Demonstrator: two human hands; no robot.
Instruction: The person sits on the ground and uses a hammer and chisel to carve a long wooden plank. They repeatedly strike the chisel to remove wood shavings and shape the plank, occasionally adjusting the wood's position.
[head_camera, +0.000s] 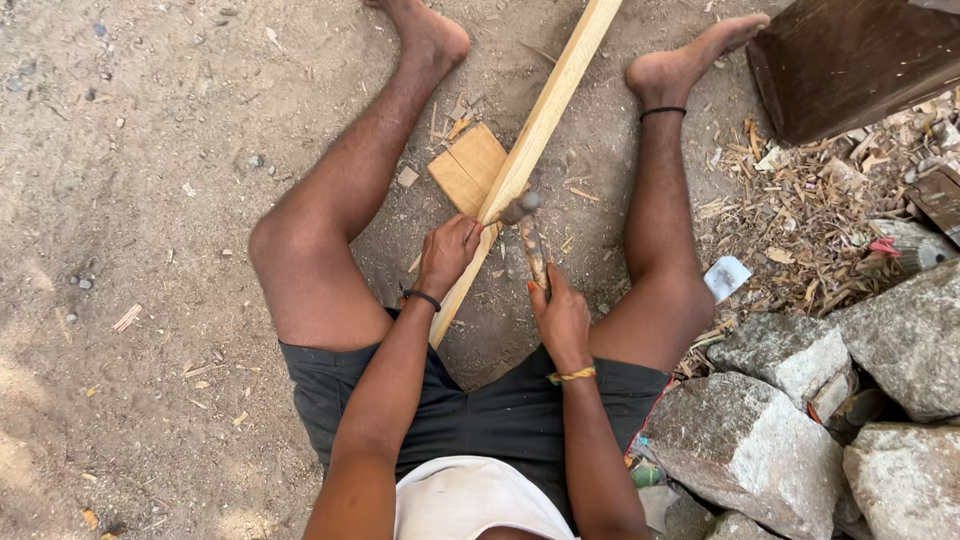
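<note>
Left hand clamps the long wooden batten (axis runs away up-right, resting on a small wood block). Right hand fisted around hammer, head at the batten just beyond the left hand.

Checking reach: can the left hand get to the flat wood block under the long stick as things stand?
Probably yes. The left hand grips the long stick just short of the wood block, with bare ground between. But it would have to let go of the stick first; the right hand holds a hammer.
</note>
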